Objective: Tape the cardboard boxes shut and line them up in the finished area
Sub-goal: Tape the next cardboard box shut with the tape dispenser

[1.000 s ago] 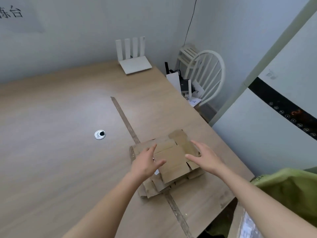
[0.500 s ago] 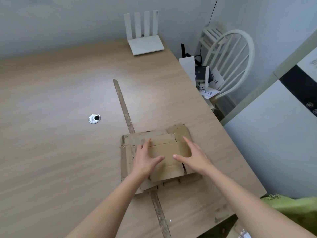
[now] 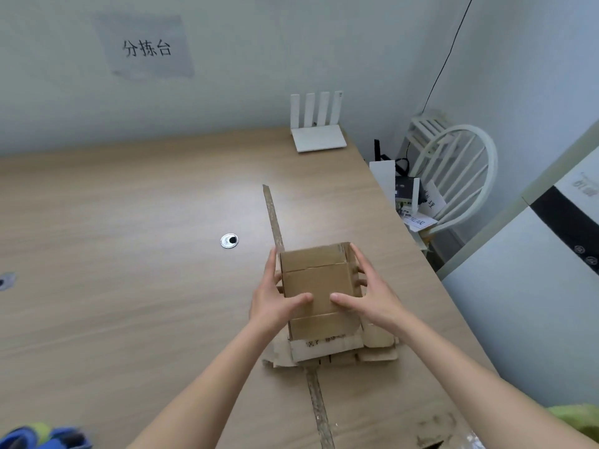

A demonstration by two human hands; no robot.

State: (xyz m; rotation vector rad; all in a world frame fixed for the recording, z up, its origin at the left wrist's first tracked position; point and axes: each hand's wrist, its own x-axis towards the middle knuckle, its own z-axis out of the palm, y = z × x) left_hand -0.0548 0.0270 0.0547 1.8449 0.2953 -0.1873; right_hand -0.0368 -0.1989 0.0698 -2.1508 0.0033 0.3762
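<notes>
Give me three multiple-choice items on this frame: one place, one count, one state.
1. Where does the white router stand?
A. far edge of the table, by the wall
B. on the chair
C. beside the left hand

2. How many upright antennas does it have?
A. two
B. four
C. six

3. How is the cardboard box held?
A. one hand only
B. untouched
C. both hands grip its sides

Key: 1 A, it sits at the table's back edge. 2 B, four white blades stand up. 3 C, left hand and right hand clasp it, thumbs on top.
</notes>
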